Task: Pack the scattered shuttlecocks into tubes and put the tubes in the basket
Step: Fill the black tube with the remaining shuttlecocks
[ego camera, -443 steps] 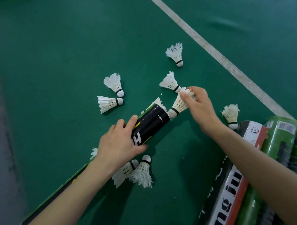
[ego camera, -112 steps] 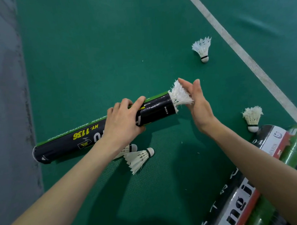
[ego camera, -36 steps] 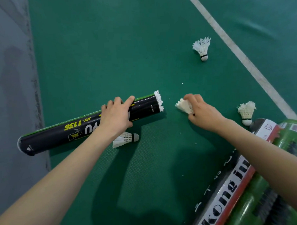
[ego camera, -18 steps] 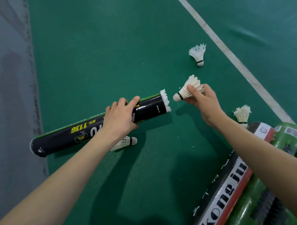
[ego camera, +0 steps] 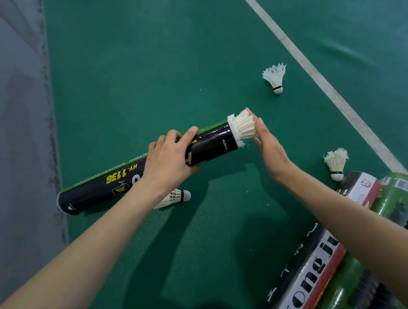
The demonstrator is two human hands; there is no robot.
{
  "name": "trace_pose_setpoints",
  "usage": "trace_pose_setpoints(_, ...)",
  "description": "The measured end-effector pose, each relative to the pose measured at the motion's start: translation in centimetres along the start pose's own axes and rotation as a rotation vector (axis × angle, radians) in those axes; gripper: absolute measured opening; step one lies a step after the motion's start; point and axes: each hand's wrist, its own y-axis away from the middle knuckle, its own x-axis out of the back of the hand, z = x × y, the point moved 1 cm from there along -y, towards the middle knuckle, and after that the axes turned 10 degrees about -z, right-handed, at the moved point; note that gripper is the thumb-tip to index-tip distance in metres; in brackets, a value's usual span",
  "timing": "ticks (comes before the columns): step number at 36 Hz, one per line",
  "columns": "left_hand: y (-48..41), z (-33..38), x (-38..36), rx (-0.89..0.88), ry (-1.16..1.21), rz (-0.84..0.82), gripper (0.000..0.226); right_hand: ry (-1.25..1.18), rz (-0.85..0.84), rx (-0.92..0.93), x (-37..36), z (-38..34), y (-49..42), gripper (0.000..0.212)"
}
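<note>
A long black and green tube (ego camera: 120,181) lies slanted on the green court floor. My left hand (ego camera: 170,158) grips it near its open right end. A white shuttlecock (ego camera: 244,127) sticks feathers-out from that mouth. My right hand (ego camera: 268,147) is flat, fingers straight, its palm against the feathers. Three more shuttlecocks lie loose: one (ego camera: 274,77) beyond the tube, one (ego camera: 336,163) at the right, one (ego camera: 174,197) under my left forearm.
Other tubes lie at the lower right: a black, white and red one (ego camera: 320,261) and green ones (ego camera: 396,199). A white court line (ego camera: 311,72) runs diagonally at the upper right. A grey floor strip (ego camera: 15,139) borders the left.
My right hand picked a shuttlecock off the floor, brought it cork-first to the tube mouth, and now presses its feathers with a flat palm. My left hand has kept hold of the tube.
</note>
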Motion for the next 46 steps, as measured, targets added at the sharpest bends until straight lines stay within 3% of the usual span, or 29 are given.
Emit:
trace_pose_setpoints(5,0.2,0.5,-0.1,-0.008,-0.017,0.017,0.082,-0.138,0.025,0.015,-0.7,-1.3,0.1,0.042)
trace_pose_setpoints(10,0.4,0.6,0.1,0.006,0.015,0.084,0.079,-0.136,-0.066,0.008,-2.6,-1.4,0.0,0.037)
trace_pose_setpoints(16,0.1,-0.1,0.0,0.05,-0.044,0.031,0.08,-0.129,-0.151,-0.068,-4.9,-0.3,0.1,0.053)
trace_pose_setpoints(19,-0.2,-1.2,0.0,0.106,-0.064,-0.005,0.08,0.014,-0.093,-0.083,-5.2,-0.4,-0.4,0.054)
trace_pose_setpoints(23,-0.5,-3.1,0.0,0.183,-0.068,-0.013,0.081,0.359,0.037,-0.107,-6.1,0.7,-0.2,0.03)
trace_pose_setpoints(26,-0.6,-4.5,0.2,0.225,-0.073,-0.018,0.082,0.613,-0.187,0.006,-7.8,2.0,0.7,0.022)
trace_pose_setpoints(29,-0.6,-5.3,0.1,0.248,-0.073,-0.025,0.083,0.757,-0.441,0.146,-10.4,3.1,1.4,0.043)
trace_pose_setpoints(32,-0.6,-5.5,0.1,0.261,-0.062,-0.026,0.084,0.913,-0.567,0.247,-12.9,4.0,1.2,0.066)
trace_pose_setpoints(36,-0.6,-5.8,0.1,0.272,-0.038,-0.033,0.084,1.091,-0.647,0.316,-15.0,4.0,0.5,0.076)
trace_pose_setpoints(40,-0.5,-6.1,0.1,0.283,-0.039,-0.039,0.085,1.176,-0.698,0.334,-16.0,4.1,0.5,0.055)
trace_pose_setpoints(46,-0.2,-5.3,-0.4,0.233,-0.037,-0.053,0.086,1.151,-0.59,0.259,-11.8,4.5,0.3,0.042)
